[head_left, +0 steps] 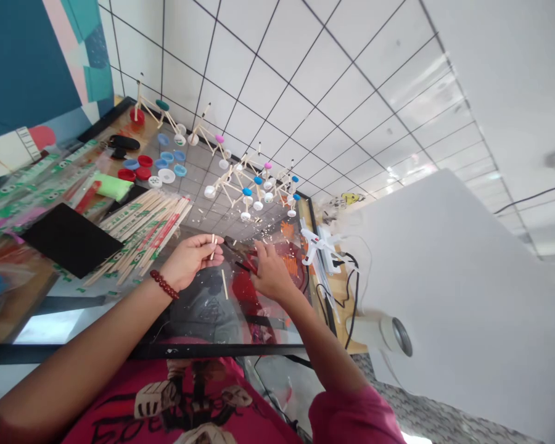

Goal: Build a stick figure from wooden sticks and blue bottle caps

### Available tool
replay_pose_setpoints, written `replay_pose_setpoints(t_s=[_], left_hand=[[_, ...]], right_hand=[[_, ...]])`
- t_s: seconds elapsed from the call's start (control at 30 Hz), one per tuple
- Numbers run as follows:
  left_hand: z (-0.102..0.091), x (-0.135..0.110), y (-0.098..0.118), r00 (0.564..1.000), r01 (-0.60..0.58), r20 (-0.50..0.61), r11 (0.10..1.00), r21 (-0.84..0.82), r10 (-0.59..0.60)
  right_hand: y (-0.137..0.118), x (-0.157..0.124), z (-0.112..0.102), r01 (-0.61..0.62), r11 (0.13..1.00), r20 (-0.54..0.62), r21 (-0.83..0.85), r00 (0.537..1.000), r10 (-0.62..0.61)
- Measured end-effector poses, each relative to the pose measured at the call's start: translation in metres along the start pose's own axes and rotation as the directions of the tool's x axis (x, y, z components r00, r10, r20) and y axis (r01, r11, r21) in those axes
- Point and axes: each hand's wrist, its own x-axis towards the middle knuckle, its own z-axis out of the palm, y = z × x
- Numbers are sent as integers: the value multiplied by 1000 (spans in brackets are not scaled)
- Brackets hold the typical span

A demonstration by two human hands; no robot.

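Left hand [195, 258] pinches short sticks [213, 239], likely light, stiff, best held mid-length; the right hand's [272, 272] grip, at three o'clock, is unclear.

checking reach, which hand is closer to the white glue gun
Right. The right hand is left of the white glue gun, not touching it; the left hand is farther left, holding short sticks.

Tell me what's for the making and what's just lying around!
Likely for the job:
- short sticks in the left hand
- wrapped sticks
- loose caps
- stick-and-cap models
- white glue gun

Probably just lying about:
- black oval thing
- white cylinder
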Motion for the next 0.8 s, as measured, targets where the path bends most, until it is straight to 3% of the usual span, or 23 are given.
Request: replay_pose_setpoints(t_s=[0.13, 0.23, 0.33, 0.57, 0.67, 0.8], left_hand=[[2, -1, 1, 996, 65, -58, 997, -30, -66], [3, -1, 3, 992, 98, -75, 994, -56, -102], [4, -2, 3, 988, 131, -74, 989, -73, -136], [8, -3, 3, 990, 112, -79, 992, -53, -116], [9, -5, 3, 991, 105, -80, 994, -21, -107], [10, -6, 3, 989, 109, -98, 994, 18, -107]], right_hand=[[0, -12, 10, -81, 986, -53, 144, 995, 90], [-3, -19, 18, -152, 976, -42, 159, 986, 160], [-7, -25, 23, -139, 977, -80, 163, 985, 153], [-6, -28, 28, -102, 995, -206, -5, 974, 99], [-7, -28, 31, 37, 999, -331, 35, 943, -23], [-22, -22, 36, 417, 895, -575, 157, 776, -261]])
